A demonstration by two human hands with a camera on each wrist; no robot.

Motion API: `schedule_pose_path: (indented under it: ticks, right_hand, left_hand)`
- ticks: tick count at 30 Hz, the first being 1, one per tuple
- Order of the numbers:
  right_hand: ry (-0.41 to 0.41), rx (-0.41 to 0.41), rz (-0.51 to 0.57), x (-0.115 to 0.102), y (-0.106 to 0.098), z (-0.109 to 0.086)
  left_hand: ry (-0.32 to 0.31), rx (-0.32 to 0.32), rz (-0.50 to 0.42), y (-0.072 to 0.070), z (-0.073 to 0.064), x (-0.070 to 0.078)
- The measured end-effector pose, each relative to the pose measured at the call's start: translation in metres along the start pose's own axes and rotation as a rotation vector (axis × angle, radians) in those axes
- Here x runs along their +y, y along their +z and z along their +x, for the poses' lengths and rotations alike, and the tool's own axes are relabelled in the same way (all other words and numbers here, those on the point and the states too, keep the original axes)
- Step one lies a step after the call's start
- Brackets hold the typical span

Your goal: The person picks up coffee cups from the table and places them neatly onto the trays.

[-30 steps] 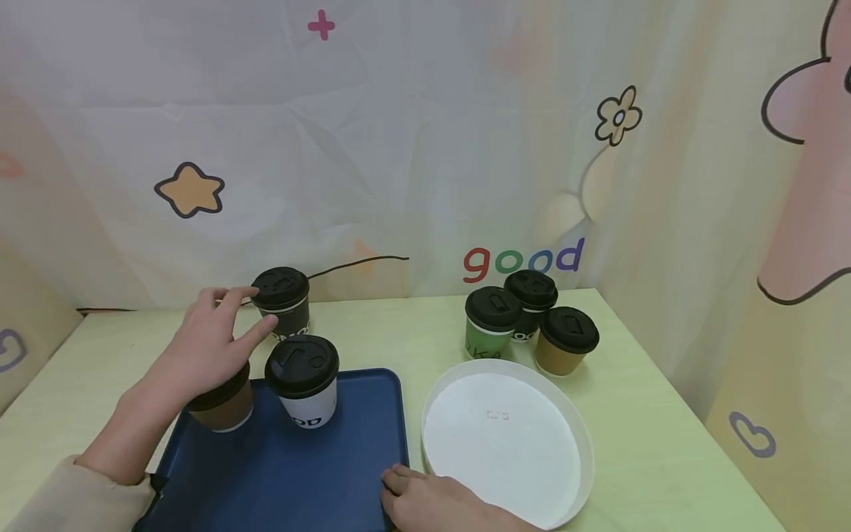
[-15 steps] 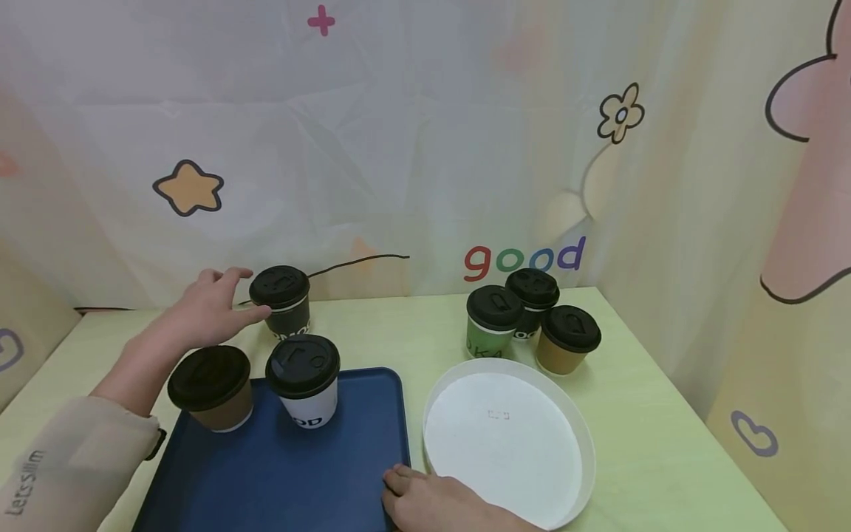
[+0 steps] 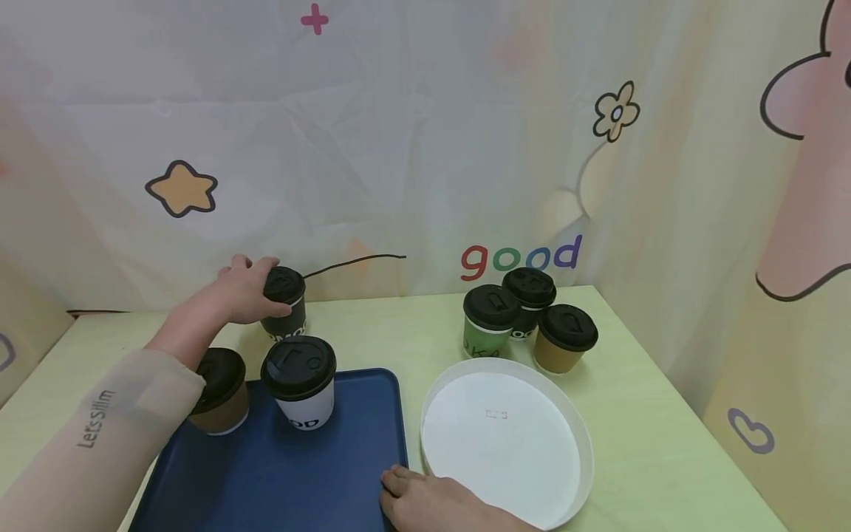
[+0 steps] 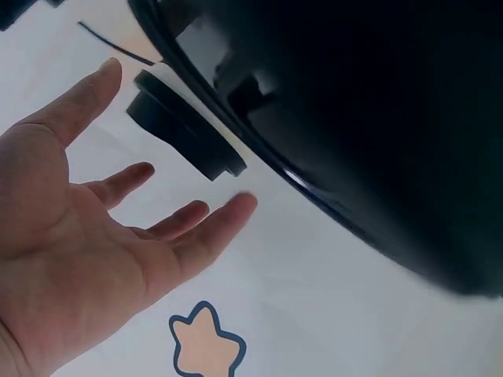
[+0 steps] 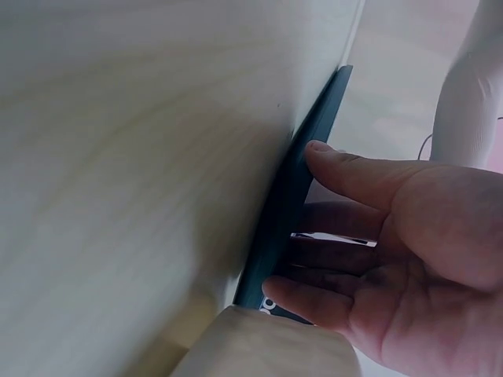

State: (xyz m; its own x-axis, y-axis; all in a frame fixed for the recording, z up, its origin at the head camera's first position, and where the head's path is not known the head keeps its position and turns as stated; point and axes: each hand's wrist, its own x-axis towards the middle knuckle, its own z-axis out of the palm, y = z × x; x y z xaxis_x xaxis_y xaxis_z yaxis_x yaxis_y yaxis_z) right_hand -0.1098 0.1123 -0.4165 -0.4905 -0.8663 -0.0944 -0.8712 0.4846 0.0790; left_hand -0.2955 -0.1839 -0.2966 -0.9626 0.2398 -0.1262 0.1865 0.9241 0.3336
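Observation:
My left hand (image 3: 244,292) is at the left side of a black paper cup (image 3: 294,321) with a black lid, behind the tray. In the left wrist view its fingers are spread, with the cup's lid (image 4: 182,129) between thumb and fingers and gaps showing. A white cup (image 3: 309,411) and a brown cup (image 3: 226,414), both lidded, stand at the far part of the blue tray (image 3: 312,480); my left forearm partly covers the brown one. My right hand (image 3: 435,502) rests at the tray's right edge, thumb and fingertips touching the rim (image 5: 287,204) in the right wrist view.
Right of the tray lies a round white plate (image 3: 501,451) with a raised rim. Behind it stand a green cup (image 3: 484,341), another black cup (image 3: 525,325) and a tan cup (image 3: 557,358), all lidded. A printed curtain (image 3: 399,148) hangs behind the table.
My left hand has moved right and forward, from above the brown cup to around the far black cup's left side. My right hand and the cups keep their places.

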Motion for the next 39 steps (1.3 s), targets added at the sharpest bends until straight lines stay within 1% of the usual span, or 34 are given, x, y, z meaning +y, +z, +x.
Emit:
schedule_pose_path:
  ticks: [5, 9, 13, 16, 22, 28, 35, 39]
  right_hand:
    - [-0.02, 0.034, -0.042, 0.0, 0.001, -0.003]
    - [-0.017, 0.036, -0.039, 0.0, 0.002, -0.003]
    - [0.007, 0.014, -0.012, 0.0, 0.002, -0.001]
    - [0.017, 0.01, -0.004, -0.001, 0.001, -0.001]
    - [0.024, 0.001, 0.011, -0.001, 0.0, -0.002]
    - [0.019, 0.002, -0.001, -0.001, 0.001, -0.001]
    - [-0.001, -0.007, -0.019, -0.001, -0.001, -0.001]
    - [0.016, -0.03, -0.014, -0.001, -0.002, 0.0]
  left_hand:
    - [-0.02, -0.012, 0.034, 0.0, 0.009, 0.004]
    - [-0.021, -0.032, 0.05, -0.001, 0.014, 0.006]
    - [-0.015, -0.062, 0.068, -0.002, 0.015, 0.007]
    - [0.004, -0.074, 0.086, -0.003, 0.015, 0.008]
    - [0.057, -0.066, 0.099, -0.004, 0.017, 0.01]
    - [0.063, -0.065, 0.114, -0.006, 0.016, 0.011]
    - [0.064, -0.015, 0.116, -0.01, 0.011, 0.018]
    - [0.09, 0.015, 0.115, -0.013, 0.008, 0.025]
